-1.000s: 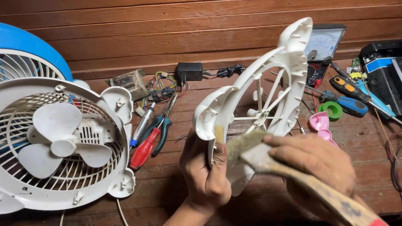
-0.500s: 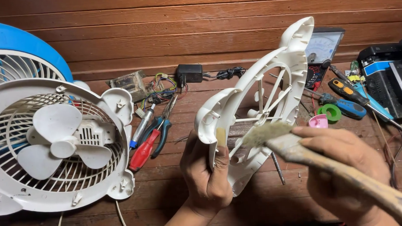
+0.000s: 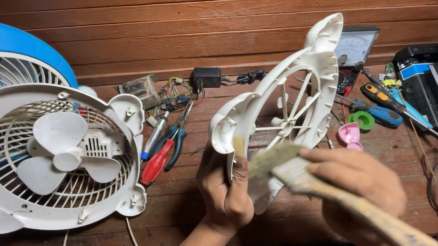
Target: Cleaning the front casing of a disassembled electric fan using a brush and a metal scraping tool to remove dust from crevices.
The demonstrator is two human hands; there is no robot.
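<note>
The left hand [image 3: 226, 193] holds a white fan grille [image 3: 282, 115] upright on its edge above the wooden floor [image 3: 177, 213], its fingers wrapped around the lower rim and the thumb pressed against the front of the frame. The right hand [image 3: 360, 191] grips a paintbrush [image 3: 295, 169] by its wooden handle, fingers closed around it, and the pale bristles touch the grille's lower edge just beside the left thumb. The brush is blurred.

To the left lies the fan body [image 3: 57, 156] with its white blades facing up, and a blue cover [image 3: 27, 48] sits behind it. Between fan and grille rest red-handled pliers [image 3: 157, 159]. Beyond the grille stand a meter [image 3: 355, 45], a blue-handled screwdriver [image 3: 379, 114], a green ring [image 3: 363, 121] and a pink cap [image 3: 349, 135].
</note>
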